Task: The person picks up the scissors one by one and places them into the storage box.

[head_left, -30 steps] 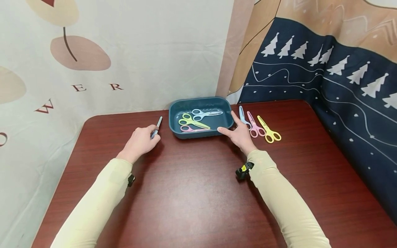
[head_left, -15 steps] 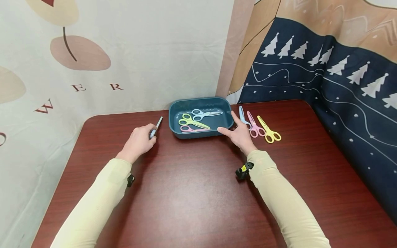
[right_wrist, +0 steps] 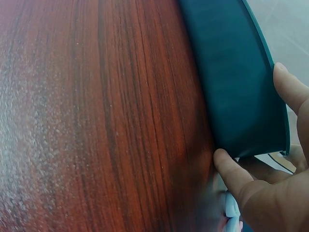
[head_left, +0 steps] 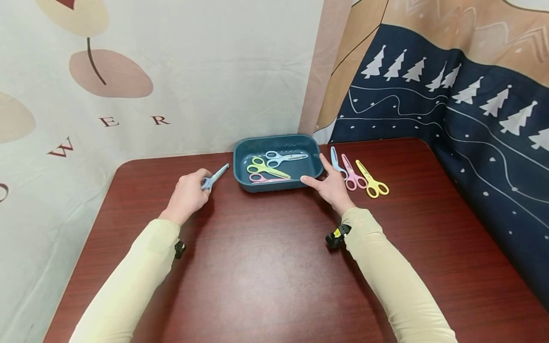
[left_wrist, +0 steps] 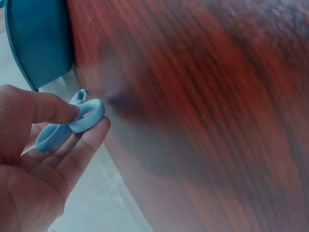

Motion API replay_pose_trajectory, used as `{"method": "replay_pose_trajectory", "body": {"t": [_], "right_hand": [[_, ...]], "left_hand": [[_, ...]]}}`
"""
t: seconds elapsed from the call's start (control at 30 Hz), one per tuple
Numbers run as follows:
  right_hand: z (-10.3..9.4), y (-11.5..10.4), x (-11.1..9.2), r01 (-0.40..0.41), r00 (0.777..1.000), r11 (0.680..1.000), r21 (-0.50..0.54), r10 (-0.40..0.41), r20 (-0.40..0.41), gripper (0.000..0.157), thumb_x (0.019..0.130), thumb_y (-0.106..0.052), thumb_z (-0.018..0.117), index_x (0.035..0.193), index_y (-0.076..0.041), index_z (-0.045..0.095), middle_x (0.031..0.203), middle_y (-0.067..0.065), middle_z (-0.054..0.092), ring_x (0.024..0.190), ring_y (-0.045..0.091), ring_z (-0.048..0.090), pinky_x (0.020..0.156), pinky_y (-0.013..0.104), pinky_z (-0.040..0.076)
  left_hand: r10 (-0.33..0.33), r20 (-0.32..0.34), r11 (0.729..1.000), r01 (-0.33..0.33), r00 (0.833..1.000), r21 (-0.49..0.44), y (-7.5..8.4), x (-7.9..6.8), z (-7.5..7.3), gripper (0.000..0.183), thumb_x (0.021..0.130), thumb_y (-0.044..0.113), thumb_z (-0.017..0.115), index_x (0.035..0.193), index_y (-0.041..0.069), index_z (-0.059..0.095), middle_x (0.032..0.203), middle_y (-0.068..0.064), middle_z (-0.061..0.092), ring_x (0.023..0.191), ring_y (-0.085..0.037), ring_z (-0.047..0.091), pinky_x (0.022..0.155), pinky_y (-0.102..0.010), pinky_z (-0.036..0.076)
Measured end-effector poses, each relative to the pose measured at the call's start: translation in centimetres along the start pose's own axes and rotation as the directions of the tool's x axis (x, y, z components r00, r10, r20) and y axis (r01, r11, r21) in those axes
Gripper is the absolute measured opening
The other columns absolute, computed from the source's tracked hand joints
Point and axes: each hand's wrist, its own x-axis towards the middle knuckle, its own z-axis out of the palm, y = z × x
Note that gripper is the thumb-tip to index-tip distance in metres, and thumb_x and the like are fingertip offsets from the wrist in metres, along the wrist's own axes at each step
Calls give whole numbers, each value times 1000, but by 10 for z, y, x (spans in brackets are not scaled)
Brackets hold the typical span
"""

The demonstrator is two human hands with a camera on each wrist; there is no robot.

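Observation:
My left hand (head_left: 185, 194) pinches a pair of light blue scissors (head_left: 218, 175) by its finger loops. Its tip points away toward the left side of a dark teal box (head_left: 274, 188). In the left wrist view the thumb presses on one loop (left_wrist: 91, 116), with the fingers beneath. My right hand (head_left: 333, 188) rests with spread, fairly straight fingers against the box's right end, the thumb at the near corner. In the box lie pale blue scissors (head_left: 285, 158), green scissors (head_left: 278, 172) and pink scissors (head_left: 259, 178).
Right of the box, blue scissors (head_left: 334, 157), partly behind the right hand, lie beside pink scissors (head_left: 352, 174) and yellow scissors (head_left: 372, 180) on the dark red wooden table (head_left: 257, 267). Patterned cloth (head_left: 206, 85) hangs along the table's back edge.
My left hand has drawn slightly back to the left, and the blue scissors have turned so that their flat side and loops show more. The right hand and the box have stayed put.

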Motion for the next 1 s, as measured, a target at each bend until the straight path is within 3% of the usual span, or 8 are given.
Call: {"method": "replay_pose_trajectory", "body": {"t": [0.4,0.63,1.0], "right_hand": [[0,2,1,-6,1000,1000,14,6,5,96,93,-34,79,167,-25,19,169,10,27,153,30,33,122,45,32],[0,2,2,-6,1000,1000,18,6,9,96,93,-34,79,167,-25,19,170,9,27,153,30,32,122,45,32],[-1,0,0,-11,1000,1000,22,11,10,96,93,-33,79,167,-25,19,170,9,26,153,30,32,122,45,32]], "left_hand": [[5,-123,999,-9,992,-39,-1,-1,-9,36,88,-2,68,124,0,64,111,-26,73,98,-42,69,83,-57,54],[-28,-154,997,16,988,-78,2,0,-16,36,88,-1,68,124,1,65,108,-24,73,96,-40,67,83,-55,54],[-28,-198,992,3,980,-127,7,3,-25,38,87,0,68,124,3,67,105,-22,74,93,-38,67,80,-51,52]]}}
